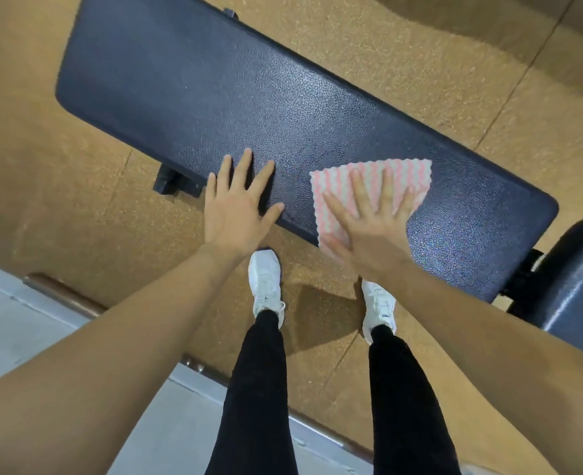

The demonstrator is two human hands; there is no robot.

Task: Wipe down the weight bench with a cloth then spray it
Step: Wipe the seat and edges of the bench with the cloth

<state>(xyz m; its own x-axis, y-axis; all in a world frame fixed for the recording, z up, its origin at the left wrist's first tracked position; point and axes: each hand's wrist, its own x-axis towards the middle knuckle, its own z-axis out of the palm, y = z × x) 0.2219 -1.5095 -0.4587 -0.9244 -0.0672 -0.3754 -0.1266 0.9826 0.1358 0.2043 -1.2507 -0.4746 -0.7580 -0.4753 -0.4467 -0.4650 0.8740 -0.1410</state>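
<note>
Head view: the right hand (368, 217) lies flat with straight fingers, pressing the pink-and-white striped cloth (410, 173) onto the weight bench (214, 84) near its front edge. The left hand (238, 207) is released and flat, bracing on that same edge. Best to keep even palm pressure and overlap strokes along the bench's length.

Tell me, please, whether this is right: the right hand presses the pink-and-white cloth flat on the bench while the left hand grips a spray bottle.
Not quite. In the head view the left hand grips nothing; it rests flat and bare on the bench. The right hand does press the pink-and-white cloth flat there.
</note>
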